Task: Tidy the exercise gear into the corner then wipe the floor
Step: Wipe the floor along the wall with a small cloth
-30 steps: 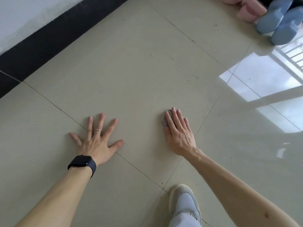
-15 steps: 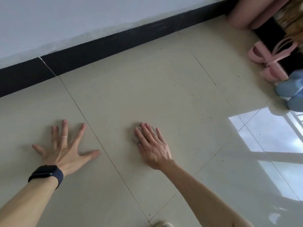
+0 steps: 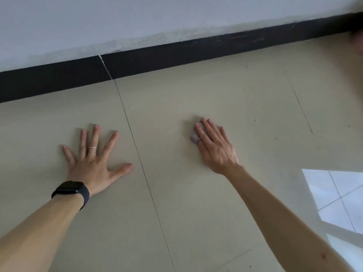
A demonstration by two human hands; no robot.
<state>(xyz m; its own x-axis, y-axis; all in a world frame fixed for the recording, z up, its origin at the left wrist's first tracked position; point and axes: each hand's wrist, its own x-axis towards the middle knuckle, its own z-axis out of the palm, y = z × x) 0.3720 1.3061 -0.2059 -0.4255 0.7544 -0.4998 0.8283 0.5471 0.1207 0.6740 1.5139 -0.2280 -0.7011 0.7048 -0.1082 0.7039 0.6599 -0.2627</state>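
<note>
A head-worn view looks down on a glossy beige tiled floor [image 3: 225, 203]; a white painted wall [image 3: 137, 18] fills the top, and a black skirting board [image 3: 176, 57] runs below it from 9 o'clock up to 1 o'clock. The left hand [image 3: 92, 163] lies at about 8 o'clock from the centre, palm flat on the tile, fingers straight and fanned wide, holding nothing; a thin silver ring [image 3: 93, 147] sits on one finger and a dark wristwatch with a dark band [image 3: 70, 190] wraps the wrist. The right hand [image 3: 215, 148] lies just past the centre toward 4 o'clock, well apart from the left, its fingers straight and close together, pressing down on a small crumpled grey cloth [image 3: 194, 135]; the cloth is mostly covered and peeks out at the hand's 10 o'clock side, flat against the floor. A dark grout line [image 3: 145, 173] runs between the two hands; a bright window reflection [image 3: 334, 197] shines at 4 o'clock near the edge. A blurred pinkish shape [image 3: 356, 43] at 1 o'clock is too unclear to identify.
</note>
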